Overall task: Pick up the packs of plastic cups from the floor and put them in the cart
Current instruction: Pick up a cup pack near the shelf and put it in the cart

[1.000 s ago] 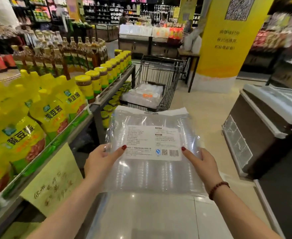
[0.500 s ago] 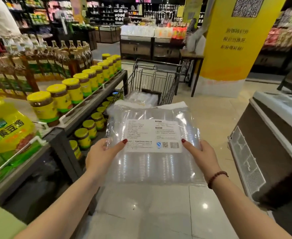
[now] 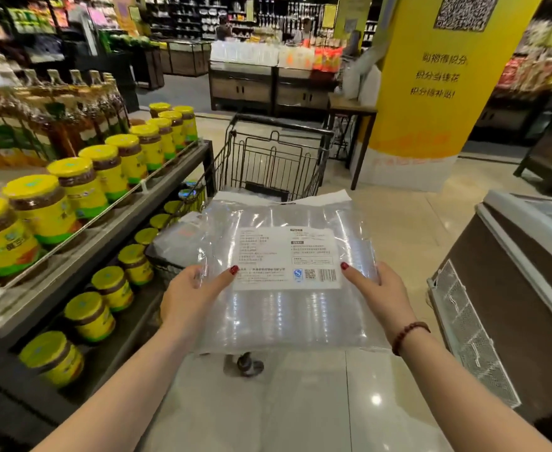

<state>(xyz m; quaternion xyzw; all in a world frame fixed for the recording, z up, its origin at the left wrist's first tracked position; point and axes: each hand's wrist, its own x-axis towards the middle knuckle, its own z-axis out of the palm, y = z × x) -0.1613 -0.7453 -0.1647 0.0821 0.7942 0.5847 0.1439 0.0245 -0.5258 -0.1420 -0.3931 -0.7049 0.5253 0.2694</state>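
Observation:
A clear pack of plastic cups [image 3: 281, 314] with a white label is held flat in front of me, over the near end of the wire shopping cart [image 3: 278, 158]. My left hand [image 3: 193, 296] grips its left edge, thumb on top. At the pack's right edge, my right hand [image 3: 379, 291] holds it the same way. Another clear pack [image 3: 176, 243] lies in the cart basket, partly hidden under the held one. One cart wheel [image 3: 248, 365] shows below the pack.
A shelf [image 3: 98, 256] of yellow-lidded jars and oil bottles runs along the left, close to the cart. A chest freezer [image 3: 529, 272] stands at the right. Behind the cart are a yellow pillar [image 3: 431, 93] and a small table [image 3: 349, 109]. Pale tiled floor lies between.
I have walked closer to the cart; the pack held in both hands now reaches over the cart's near end. The grip on the pack is unchanged.

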